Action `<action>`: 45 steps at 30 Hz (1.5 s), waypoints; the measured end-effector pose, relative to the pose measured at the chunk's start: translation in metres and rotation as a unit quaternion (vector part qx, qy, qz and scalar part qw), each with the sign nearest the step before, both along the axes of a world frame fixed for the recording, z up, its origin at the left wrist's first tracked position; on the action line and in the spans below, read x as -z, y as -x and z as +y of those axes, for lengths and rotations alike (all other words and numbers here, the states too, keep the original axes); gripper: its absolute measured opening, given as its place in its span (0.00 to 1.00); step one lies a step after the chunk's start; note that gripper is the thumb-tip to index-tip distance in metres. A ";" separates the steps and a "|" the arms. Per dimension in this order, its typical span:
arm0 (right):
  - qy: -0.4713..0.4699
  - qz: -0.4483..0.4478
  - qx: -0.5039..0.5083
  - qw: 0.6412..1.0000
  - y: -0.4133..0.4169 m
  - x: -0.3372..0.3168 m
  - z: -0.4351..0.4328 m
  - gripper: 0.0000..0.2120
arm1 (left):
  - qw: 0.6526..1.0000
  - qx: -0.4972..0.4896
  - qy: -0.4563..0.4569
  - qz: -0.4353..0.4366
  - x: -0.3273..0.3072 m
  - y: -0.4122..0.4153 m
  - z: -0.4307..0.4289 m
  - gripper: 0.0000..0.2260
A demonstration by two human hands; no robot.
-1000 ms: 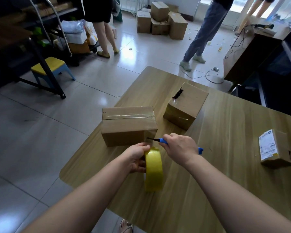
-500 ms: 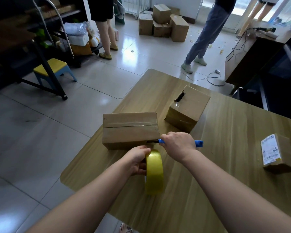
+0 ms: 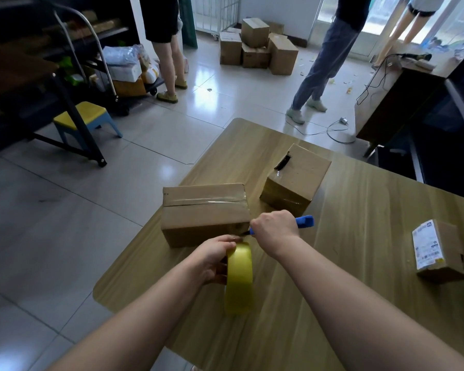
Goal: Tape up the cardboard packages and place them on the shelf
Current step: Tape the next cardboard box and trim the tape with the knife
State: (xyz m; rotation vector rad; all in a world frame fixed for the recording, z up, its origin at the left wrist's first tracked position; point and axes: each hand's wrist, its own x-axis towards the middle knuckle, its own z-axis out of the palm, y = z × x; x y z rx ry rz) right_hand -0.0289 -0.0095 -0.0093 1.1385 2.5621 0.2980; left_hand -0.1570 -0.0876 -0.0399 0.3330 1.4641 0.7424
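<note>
At centre frame, left hand (image 3: 212, 259) grips yellow tape roll (image 3: 238, 279) taut; right hand (image 3: 275, 228) clenches blue utility knife (image 3: 304, 221) to cut at taped box (image 3: 204, 212)

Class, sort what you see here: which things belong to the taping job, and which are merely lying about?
Belonging to the job:
- yellow tape roll, in the left hand
- blue cutter, in the right hand
- long box being taped
- square box
- labelled box

Lying about:
- stool
- floor boxes
- trolley
- loose cable
</note>
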 end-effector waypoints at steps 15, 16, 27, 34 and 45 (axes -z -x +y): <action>0.121 0.068 0.156 0.978 -0.033 0.040 -0.014 0.12 | 0.996 0.094 -0.009 -0.005 0.000 0.010 -0.008 0.11; 0.129 0.069 0.162 0.976 -0.034 0.042 -0.014 0.13 | 0.996 0.091 -0.007 -0.008 0.000 0.010 -0.007 0.11; 0.061 0.155 0.266 0.950 -0.046 0.040 -0.008 0.11 | 0.995 0.092 0.006 -0.028 -0.002 0.016 -0.008 0.11; 0.171 0.392 0.241 0.871 -0.018 0.021 -0.002 0.26 | 0.995 0.101 0.007 -0.017 0.000 0.014 -0.006 0.11; 0.134 0.353 0.200 0.904 -0.001 0.019 -0.007 0.23 | 0.986 0.166 -0.008 -0.008 -0.008 0.020 -0.019 0.11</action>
